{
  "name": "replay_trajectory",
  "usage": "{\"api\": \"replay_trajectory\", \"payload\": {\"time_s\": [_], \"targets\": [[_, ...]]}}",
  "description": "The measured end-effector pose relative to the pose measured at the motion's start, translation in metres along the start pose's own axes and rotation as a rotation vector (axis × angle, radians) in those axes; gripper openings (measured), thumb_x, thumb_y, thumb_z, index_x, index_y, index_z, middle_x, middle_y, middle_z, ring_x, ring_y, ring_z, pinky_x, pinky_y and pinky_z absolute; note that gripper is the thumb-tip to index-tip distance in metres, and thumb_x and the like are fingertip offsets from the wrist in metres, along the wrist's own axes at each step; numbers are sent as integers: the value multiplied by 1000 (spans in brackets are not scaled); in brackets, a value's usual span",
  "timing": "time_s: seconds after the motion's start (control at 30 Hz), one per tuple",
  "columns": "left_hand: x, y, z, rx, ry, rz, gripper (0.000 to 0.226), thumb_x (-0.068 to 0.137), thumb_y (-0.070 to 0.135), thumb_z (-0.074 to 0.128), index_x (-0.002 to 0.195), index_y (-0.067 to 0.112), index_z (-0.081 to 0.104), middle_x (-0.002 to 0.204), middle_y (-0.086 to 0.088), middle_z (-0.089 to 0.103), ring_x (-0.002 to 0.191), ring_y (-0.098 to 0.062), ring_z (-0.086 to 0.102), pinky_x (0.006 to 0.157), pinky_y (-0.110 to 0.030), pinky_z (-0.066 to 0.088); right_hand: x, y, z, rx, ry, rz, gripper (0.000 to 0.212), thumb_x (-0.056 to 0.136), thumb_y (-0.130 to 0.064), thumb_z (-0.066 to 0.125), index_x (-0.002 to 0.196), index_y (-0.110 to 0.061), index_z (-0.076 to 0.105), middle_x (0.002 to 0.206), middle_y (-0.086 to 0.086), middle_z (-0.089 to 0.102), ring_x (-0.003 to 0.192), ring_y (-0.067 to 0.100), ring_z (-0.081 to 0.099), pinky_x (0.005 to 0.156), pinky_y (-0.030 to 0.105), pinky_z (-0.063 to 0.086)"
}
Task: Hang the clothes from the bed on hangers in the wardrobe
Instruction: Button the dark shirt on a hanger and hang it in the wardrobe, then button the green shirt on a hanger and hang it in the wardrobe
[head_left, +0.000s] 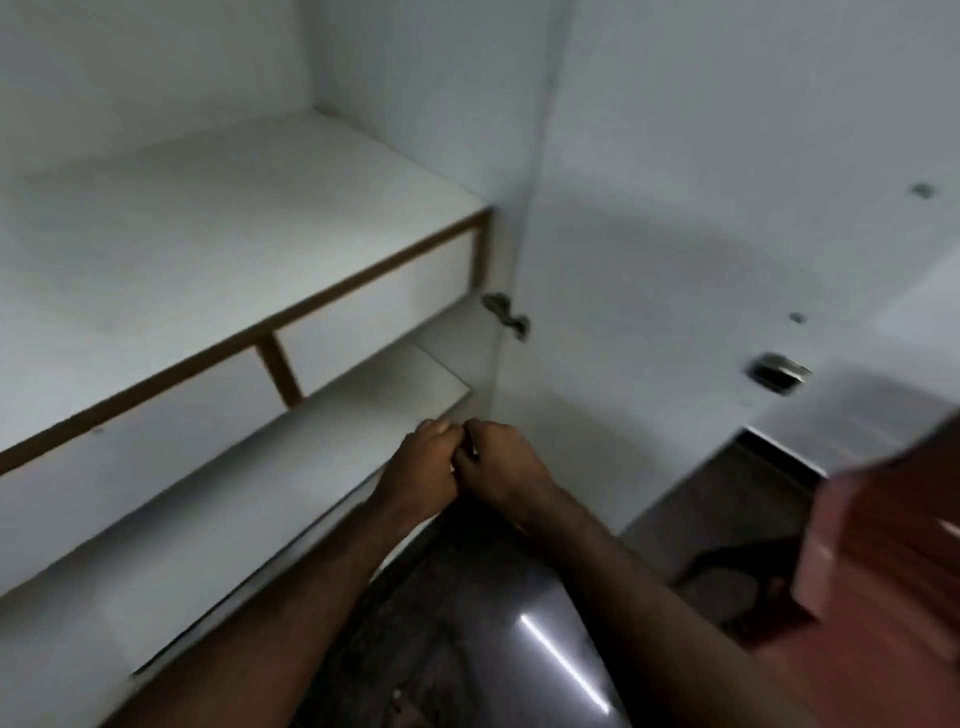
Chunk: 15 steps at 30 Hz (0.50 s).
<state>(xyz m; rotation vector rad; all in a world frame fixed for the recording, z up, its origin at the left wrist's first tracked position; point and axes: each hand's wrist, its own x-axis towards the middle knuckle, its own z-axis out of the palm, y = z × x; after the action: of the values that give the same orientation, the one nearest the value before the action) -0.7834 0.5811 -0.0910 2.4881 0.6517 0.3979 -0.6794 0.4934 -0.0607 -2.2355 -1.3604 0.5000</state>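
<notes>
Together before the wardrobe shelf (260, 493), left hand (421, 467) and right hand (506, 467), fingers (435, 428) curled, grasp unclear.

White shelved wardrobe (208, 234), seemingly open

Bare forearms (291, 587), bare left grip (423, 462), right grip (501, 465)

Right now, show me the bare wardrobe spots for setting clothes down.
Upper shelf, between the back wall and the two drawers: bare. Lower shelf beneath the drawers: bare leftwards. Crowded only at its right front edge, where left hand and right hand meet.
</notes>
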Motion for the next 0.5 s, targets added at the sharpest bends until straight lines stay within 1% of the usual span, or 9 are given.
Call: {"api": "replay_trajectory", "payload": {"time_s": [0.07,0.1,0.17,0.23,0.27,0.33,0.4,0.47,0.5], "targets": [[-4,40,37,-35,-118,58,38,68,16,48,100,5,65,98,-13,62,94,-34,58,80,-38,47,-44,42,-13,10,34,116,18,90,-27,54,89,-10,59,95,17,68,88,35,62,64,30,34],[-8,59,55,-46,-175,76,37,70,16,49,102,4,64,100,-15,62,96,-34,57,80,-36,45,-67,60,-19,10,48,162,18,90,-28,54,91,-11,61,97,16,68,90,35,62,64,30,35],[-23,99,93,-70,-271,113,32,75,14,52,104,5,63,103,-15,62,100,-33,56,80,-33,41,-118,98,-31,13,84,271,21,90,-30,55,98,-12,64,103,14,69,96,34,62,70,33,43],[-45,142,132,-93,-373,170,33,78,22,51,105,7,63,105,-15,63,103,-33,56,82,-33,40,-178,136,-40,15,117,386,28,89,-30,56,109,-14,66,110,11,69,103,31,62,81,36,49],[-58,161,150,-104,-423,198,33,79,27,51,103,8,64,104,-14,63,102,-32,57,82,-34,41,-209,152,-43,31,136,443,30,90,-31,57,112,-14,66,111,10,69,104,30,63,83,36,50],[-90,205,186,-130,-504,231,21,86,27,58,98,10,64,100,-10,64,96,-27,59,80,-32,42,-278,184,-46,93,173,571,30,90,-35,57,110,-15,67,107,7,70,99,26,64,81,35,51],[-123,251,218,-166,-580,247,10,87,24,64,91,15,64,92,-2,64,86,-19,59,76,-29,43,-346,214,-46,159,207,692,27,89,-37,57,101,-15,67,100,7,71,93,26,65,78,35,52],[-151,289,247,-188,-633,269,12,83,28,65,87,16,64,88,-1,67,81,-17,60,73,-29,46,-406,236,-44,215,250,794,22,86,-36,60,94,-17,67,96,7,71,92,28,66,78,35,52],[-168,314,266,-187,-676,293,15,83,27,66,89,14,66,88,-3,69,80,-16,61,72,-28,46,-444,249,-43,247,294,861,22,85,-38,61,93,-18,67,95,6,71,92,27,66,77,33,52]]}}
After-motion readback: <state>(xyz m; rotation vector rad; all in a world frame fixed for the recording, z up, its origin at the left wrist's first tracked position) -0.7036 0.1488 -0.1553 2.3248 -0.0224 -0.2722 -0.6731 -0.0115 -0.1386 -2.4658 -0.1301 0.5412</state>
